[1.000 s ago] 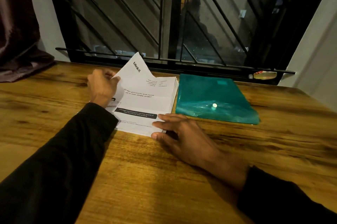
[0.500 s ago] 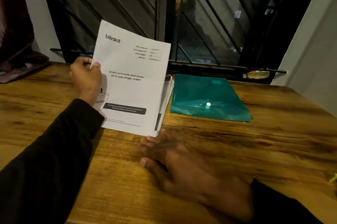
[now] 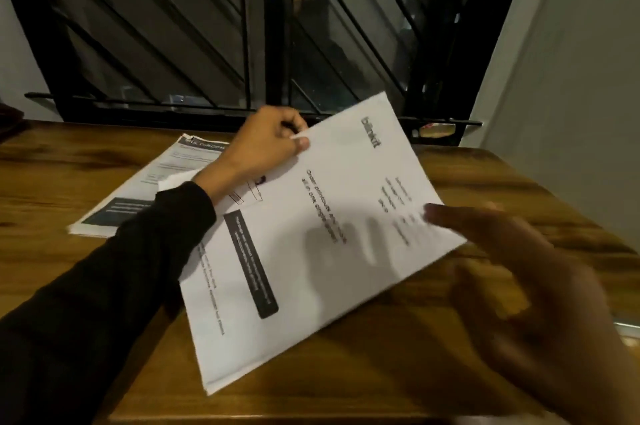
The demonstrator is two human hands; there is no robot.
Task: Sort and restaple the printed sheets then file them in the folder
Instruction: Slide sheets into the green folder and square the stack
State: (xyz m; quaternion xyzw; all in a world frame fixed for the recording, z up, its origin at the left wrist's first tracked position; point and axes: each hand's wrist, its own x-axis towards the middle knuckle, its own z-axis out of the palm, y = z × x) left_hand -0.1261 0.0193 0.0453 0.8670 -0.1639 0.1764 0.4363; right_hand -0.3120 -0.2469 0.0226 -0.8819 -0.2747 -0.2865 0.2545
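My left hand [image 3: 263, 144] pinches the top corner of a white printed cover sheet [image 3: 311, 262] with a "blinkit" logo, holding it tilted above the table and turned clockwise. My right hand [image 3: 512, 272] is blurred, fingers spread, beside the sheet's right edge; contact with the paper cannot be told. The remaining stack of printed sheets [image 3: 145, 189] lies flat at the left, partly behind my left forearm. The teal folder is hidden, behind the raised sheet or outside the view.
The wooden table [image 3: 346, 383] runs to a right edge near a grey wall [image 3: 571, 95]. A dark window with a black metal grille [image 3: 242, 44] stands right behind the table.
The cover sheet has been carried to the right and rotated clockwise, off the stack. The right hand has risen from the table toward the sheet's right edge. The view has shifted right.
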